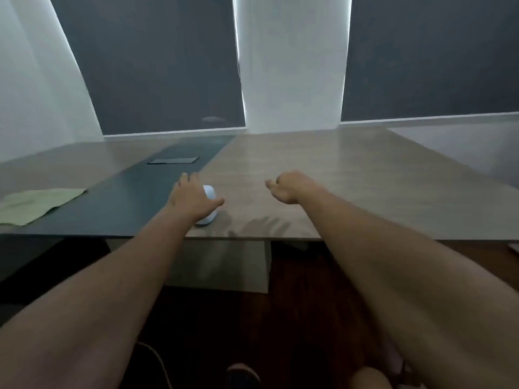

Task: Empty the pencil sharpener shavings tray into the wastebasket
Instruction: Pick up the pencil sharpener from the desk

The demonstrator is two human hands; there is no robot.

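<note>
A small pale blue and white pencil sharpener (209,204) stands on the wooden table (323,175) near its front edge. My left hand (192,199) hovers over it with fingers spread, covering much of it; whether it touches is unclear. My right hand (289,186) floats above the table to the right of the sharpener, fingers loosely curled, holding nothing. The shavings tray cannot be made out. No wastebasket is in view.
A light green cloth (36,204) lies at the left on the table's dark strip (134,197). A dark flat panel (174,160) sits further back in that strip. Grey blinds and white walls stand behind. Dark floor lies below the table edge.
</note>
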